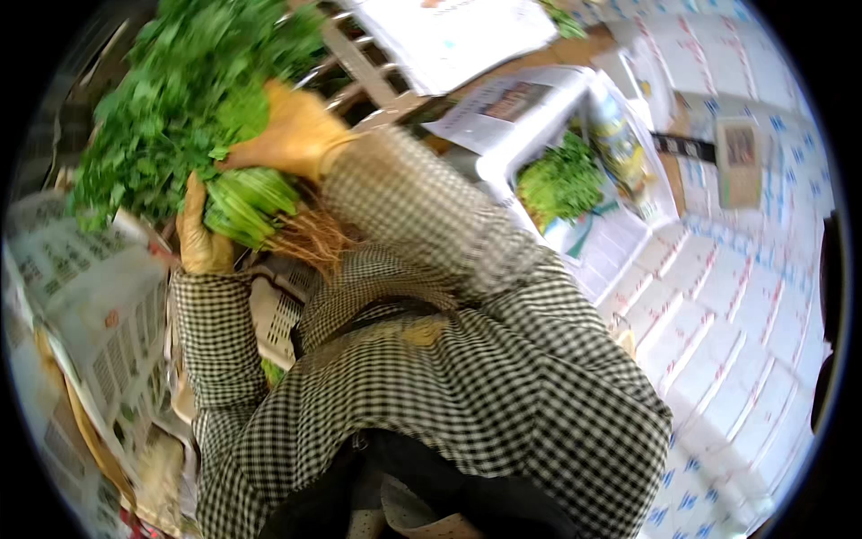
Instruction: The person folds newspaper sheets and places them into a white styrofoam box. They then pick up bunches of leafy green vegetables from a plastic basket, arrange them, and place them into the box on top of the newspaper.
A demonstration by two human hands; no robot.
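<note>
A large bunch of leafy green herbs [249, 205], perhaps celery or coriander, lies across the upper left, its leaves towards the top and its brown roots towards my lap. My left hand [202, 232] is at the side of the pale green stems, thumb or finger up along them. Above the stems my right hand [296, 135], blurred, reaches over the leaves with its fingers apart. Both hands look yellowish, perhaps gloved. Whether the left fingers close round the stems is hidden. Checked black-and-white sleeves cover both forearms.
A paper-lined box [626, 242] at the right holds more greens [566, 178] and a bottle [616, 135]. A slatted crate [363, 67] stands at the top under white paper [458, 40]. Newspaper [87, 269] lines a container at the left. Stacked white cartons [727, 303] fill the far right.
</note>
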